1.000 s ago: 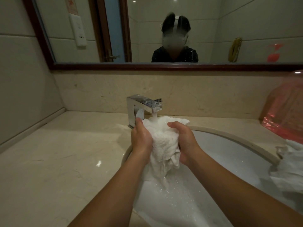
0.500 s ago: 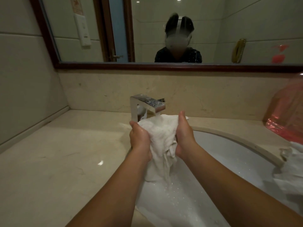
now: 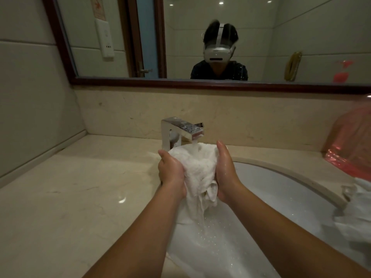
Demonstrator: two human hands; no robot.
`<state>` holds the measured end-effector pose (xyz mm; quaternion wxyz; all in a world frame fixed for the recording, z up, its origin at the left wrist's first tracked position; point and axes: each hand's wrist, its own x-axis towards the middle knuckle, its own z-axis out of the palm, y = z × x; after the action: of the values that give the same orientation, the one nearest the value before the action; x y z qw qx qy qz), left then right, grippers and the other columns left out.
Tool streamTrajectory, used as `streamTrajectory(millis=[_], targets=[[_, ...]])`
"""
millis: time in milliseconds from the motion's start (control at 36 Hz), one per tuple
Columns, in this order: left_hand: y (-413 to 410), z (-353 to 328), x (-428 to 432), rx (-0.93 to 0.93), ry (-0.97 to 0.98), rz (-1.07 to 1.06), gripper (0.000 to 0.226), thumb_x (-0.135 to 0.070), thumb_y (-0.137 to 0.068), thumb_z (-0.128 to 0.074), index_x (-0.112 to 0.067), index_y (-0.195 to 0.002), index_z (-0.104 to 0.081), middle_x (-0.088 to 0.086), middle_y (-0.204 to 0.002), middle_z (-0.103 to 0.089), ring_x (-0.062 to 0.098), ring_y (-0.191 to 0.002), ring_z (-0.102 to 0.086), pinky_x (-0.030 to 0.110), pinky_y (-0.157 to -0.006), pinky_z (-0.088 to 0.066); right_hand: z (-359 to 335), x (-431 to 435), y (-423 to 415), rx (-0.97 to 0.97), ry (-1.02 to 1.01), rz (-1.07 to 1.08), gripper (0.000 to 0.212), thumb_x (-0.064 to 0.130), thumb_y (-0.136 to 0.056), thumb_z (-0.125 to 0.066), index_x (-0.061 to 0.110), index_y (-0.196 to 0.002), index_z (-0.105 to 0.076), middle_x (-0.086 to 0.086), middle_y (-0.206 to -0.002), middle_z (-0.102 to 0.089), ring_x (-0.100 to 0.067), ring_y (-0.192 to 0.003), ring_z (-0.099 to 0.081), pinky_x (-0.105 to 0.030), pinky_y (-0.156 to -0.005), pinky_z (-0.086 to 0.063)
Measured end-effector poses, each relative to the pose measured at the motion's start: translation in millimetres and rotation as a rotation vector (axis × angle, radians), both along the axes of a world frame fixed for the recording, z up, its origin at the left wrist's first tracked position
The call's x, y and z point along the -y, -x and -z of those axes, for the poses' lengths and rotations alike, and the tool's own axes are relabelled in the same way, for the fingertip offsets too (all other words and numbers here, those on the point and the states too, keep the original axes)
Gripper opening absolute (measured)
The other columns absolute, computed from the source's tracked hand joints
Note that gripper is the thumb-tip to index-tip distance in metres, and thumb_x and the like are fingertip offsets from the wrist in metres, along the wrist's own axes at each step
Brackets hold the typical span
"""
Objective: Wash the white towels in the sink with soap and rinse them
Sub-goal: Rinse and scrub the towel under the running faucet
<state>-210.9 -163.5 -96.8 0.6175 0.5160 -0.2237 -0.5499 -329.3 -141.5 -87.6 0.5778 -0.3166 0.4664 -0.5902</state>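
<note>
The tap (image 3: 181, 131) is the thing to steer by. Just in front of the tap and a bit to its left is the left hand (image 3: 172, 171). Its fingers curl round the left side of the towel (image 3: 197, 171) and grip it. The towel sits right under the tap, between the two hands, bunched up into a tall lump. Its long way runs up and down: the top is up in the water that pours from the tap, and the bottom tail hangs down over the sink (image 3: 281, 189) and drips. In front of the tap and a bit to its right is the right hand (image 3: 225, 173). It presses flat on the right side of the towel, with its fingers straight and pointing up. So the hands are apart, with the towel squeezed between them, and both are about as near to it. I think the next squeeze should push in from both sides. More white cloth (image 3: 355, 205) lies far right of the tap, on the sink rim.
</note>
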Motion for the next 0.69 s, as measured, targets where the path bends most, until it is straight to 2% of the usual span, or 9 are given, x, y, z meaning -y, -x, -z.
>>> streamTrajectory(millis=[56,111,222,278,444,583,694], targets=[[1,-1,-2,0.017,0.014,0.006,0.105,-0.087,-0.074,-0.018,-0.018,-0.135,-0.068,0.010,-0.125,-0.074,0.037,-0.116,-0.069,0.054,-0.106,-0.054,7,5,2,-0.011,-0.020,0.035,0.106,0.092,-0.060,-0.066,0.024,-0.141,-0.062,-0.011,-0.130,-0.074,-0.034,-0.115,-0.074,-0.054,-0.105,-0.056],[3,-1,-2,0.042,0.025,0.012,0.107,-0.088,-0.072,-0.016,-0.019,-0.135,-0.068,0.009,-0.125,-0.074,0.036,-0.117,-0.069,0.054,-0.106,-0.054,8,5,2,-0.027,-0.021,0.074,0.103,0.091,-0.063,-0.061,0.025,-0.142,-0.061,-0.008,-0.129,-0.074,-0.031,-0.114,-0.074,-0.053,-0.103,-0.057],[5,10,7,0.072,0.039,0.010,0.126,-0.100,-0.053,-0.013,-0.021,-0.135,-0.068,0.008,-0.127,-0.074,0.036,-0.119,-0.068,0.055,-0.107,-0.053,9,3,3,-0.011,-0.025,0.092,0.104,0.092,-0.065,-0.056,0.029,-0.147,-0.057,-0.006,-0.131,-0.073,-0.030,-0.115,-0.074,-0.052,-0.103,-0.057],[5,13,9,0.079,0.036,0.012,0.129,-0.100,-0.050,-0.013,-0.021,-0.135,-0.068,0.008,-0.128,-0.074,0.036,-0.120,-0.067,0.055,-0.107,-0.053,9,2,3,-0.006,-0.021,0.092,0.105,0.092,-0.065,-0.057,0.028,-0.147,-0.057,-0.007,-0.131,-0.073,-0.030,-0.114,-0.074,-0.053,-0.103,-0.058],[6,4,0,0.071,0.044,-0.012,0.127,-0.097,-0.052,-0.013,-0.019,-0.136,-0.067,0.010,-0.129,-0.073,0.037,-0.122,-0.066,0.056,-0.108,-0.052,4,-2,1,-0.011,-0.014,0.110,0.108,0.093,-0.063,-0.057,0.027,-0.148,-0.056,-0.008,-0.133,-0.072,-0.031,-0.117,-0.073,-0.053,-0.104,-0.057],[7,-7,-9,0.086,0.068,-0.026,0.113,-0.092,-0.070,-0.015,-0.019,-0.141,-0.064,0.009,-0.135,-0.070,0.036,-0.127,-0.063,0.055,-0.113,-0.049,4,-1,0,-0.013,0.029,0.131,0.107,0.096,-0.061,-0.062,0.031,-0.146,-0.058,-0.004,-0.139,-0.069,-0.029,-0.124,-0.069,-0.054,-0.111,-0.052],[7,-2,-6,0.109,0.117,-0.044,0.125,-0.105,-0.056,-0.016,-0.027,-0.142,-0.064,0.004,-0.136,-0.070,0.034,-0.130,-0.063,0.057,-0.113,-0.047,-13,-10,-5,-0.012,0.126,0.180,0.085,0.083,-0.072,-0.058,0.027,-0.135,-0.065,-0.006,-0.126,-0.076,-0.028,-0.117,-0.073,-0.053,-0.106,-0.056]])
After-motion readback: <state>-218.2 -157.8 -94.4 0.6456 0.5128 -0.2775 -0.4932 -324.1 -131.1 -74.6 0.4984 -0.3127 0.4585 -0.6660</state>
